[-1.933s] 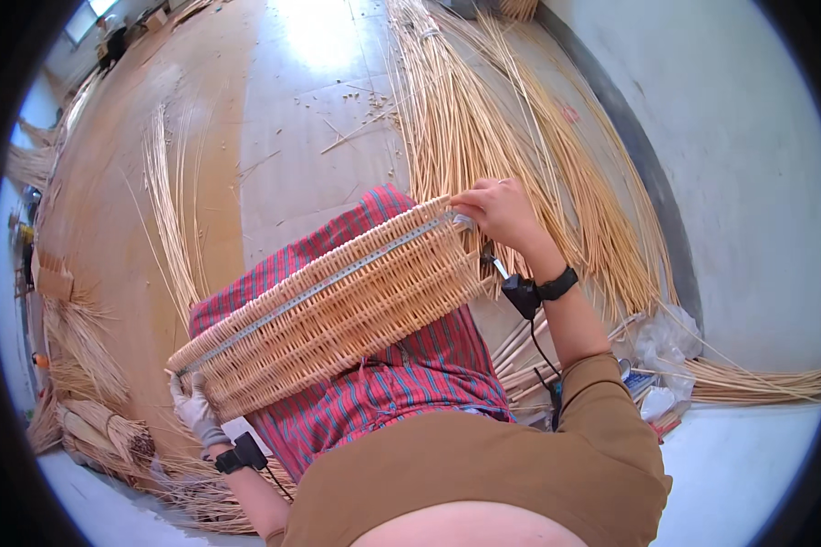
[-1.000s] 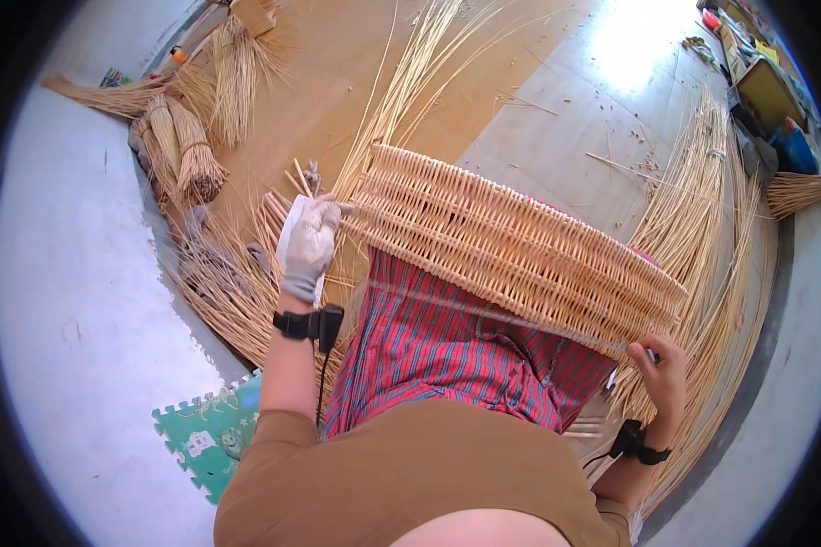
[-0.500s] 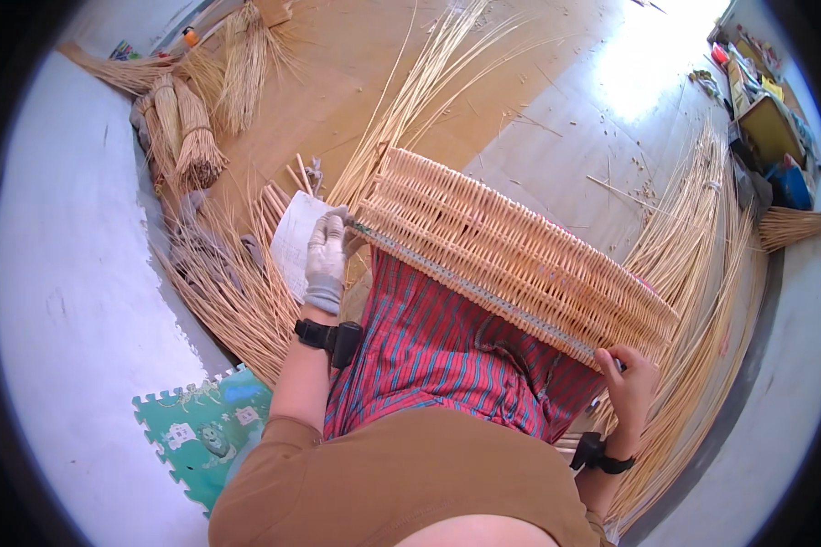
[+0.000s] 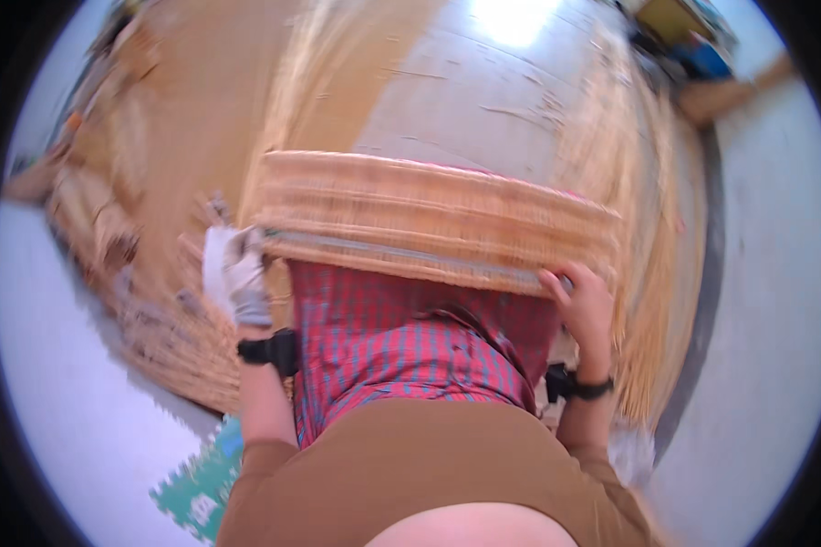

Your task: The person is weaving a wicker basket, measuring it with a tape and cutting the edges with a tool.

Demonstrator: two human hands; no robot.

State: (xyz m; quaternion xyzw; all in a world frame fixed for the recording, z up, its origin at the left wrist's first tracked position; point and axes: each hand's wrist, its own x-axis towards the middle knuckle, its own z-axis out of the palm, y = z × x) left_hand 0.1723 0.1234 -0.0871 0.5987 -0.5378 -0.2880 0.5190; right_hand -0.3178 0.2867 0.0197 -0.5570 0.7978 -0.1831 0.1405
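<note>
A long woven wicker panel (image 4: 438, 196) lies across my lap over red and blue striped cloth (image 4: 438, 356). A pale measuring tape (image 4: 383, 248) runs along its near edge. My left hand (image 4: 246, 269), in a white glove, pinches the tape and panel at the left end, beside a white sheet (image 4: 217, 269). My bare right hand (image 4: 576, 299) has its fingers closed on the tape near the right end. Motion blur softens all of it.
Loose rattan strands (image 4: 164, 337) and bundles (image 4: 100, 210) lie at the left, with longer strands (image 4: 643, 273) on the right. A green foam mat (image 4: 192, 483) is at lower left. White walls (image 4: 757, 301) flank me, and dark clutter (image 4: 684, 46) stands at the back right.
Earlier the panel lay tilted up to the right, then down to the right. Since the last frame the view has swung, so the panel appears more level, farther left and higher.
</note>
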